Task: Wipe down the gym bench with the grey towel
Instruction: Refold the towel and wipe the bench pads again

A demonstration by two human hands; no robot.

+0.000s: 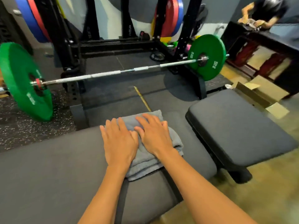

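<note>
My left hand [119, 143] and right hand [154, 135] press flat, gripping nothing, on the grey towel [144, 160]; the gym bench [48, 167] runs long leftward

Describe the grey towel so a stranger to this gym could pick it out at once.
Nearer the viewer than the green-plated barbell runs a long dark gym bench. At its far edge lies the folded grey towel, under the left hand and right hand laid flat. It is the only pale, soft cloth on the dark padding.
</note>
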